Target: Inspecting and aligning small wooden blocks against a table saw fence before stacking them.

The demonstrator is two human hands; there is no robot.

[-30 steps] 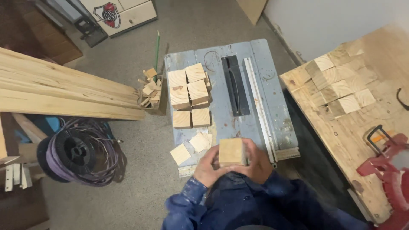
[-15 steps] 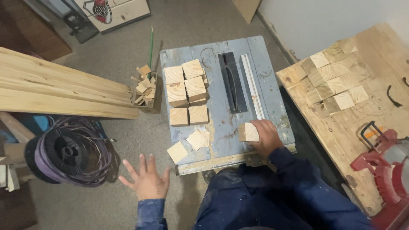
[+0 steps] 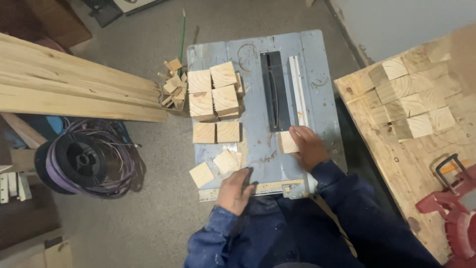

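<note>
The small wood block lies flat on the blue-grey saw table, just at the near end of the black blade slot and beside the white fence rail. The right hand is closed over the block's right side, fingers pressed on top; how the thumb sits is hidden under the hand. The left hand rests at the table's near edge, fingers curled on the metal, holding nothing; whether they grip the rim cannot be made out.

Left of the slot, a stack of cut blocks stands on the table, with two flat squares just in front and thinner loose pieces nearer the left hand, one hanging over the table's edge. Off the table's left side, a small box of offcuts sits on the floor, its walls mostly hidden by the scraps piled in it. Long planks run out of view at the left, and a cable coil lies below them. To the right of the table, a plywood sheet bears more blocks; a red tool is cut off at the corner.

Half a second ago the left hand hung spread over the floor; now it has come up to the table.
</note>
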